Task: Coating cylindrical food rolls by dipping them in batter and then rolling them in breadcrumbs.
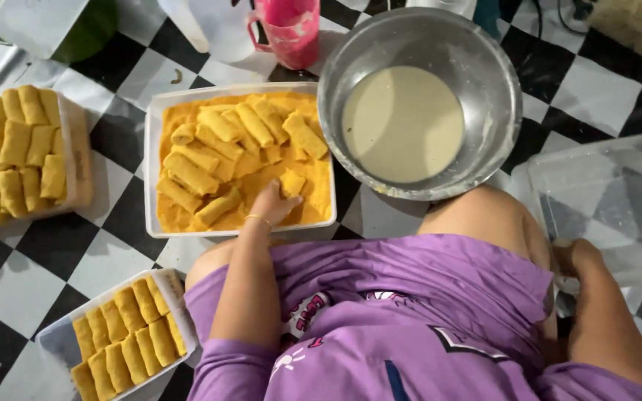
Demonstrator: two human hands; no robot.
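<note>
Rolls point(220, 148) around left hand point(272, 204)

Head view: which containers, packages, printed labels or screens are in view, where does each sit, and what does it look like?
No screens or signs.
Middle tray: white, rectangular, orange crumbs and rolls; left hand in it.
Left tray: white, stacked crumbed rolls.
Near tray: white, rows of rolls.
Steel bowl: round, pale batter.
Clear tub: right, empty; right hand at its edge.
Pink mug: top, white print.

Breaded roll point(291, 183), small, squarish, orange-crumbed, lies flat in crumb tray point(240, 160), centre-left of frame; white rectangular tray, crumb bed, more coated rolls piled toward its upper left.
</note>
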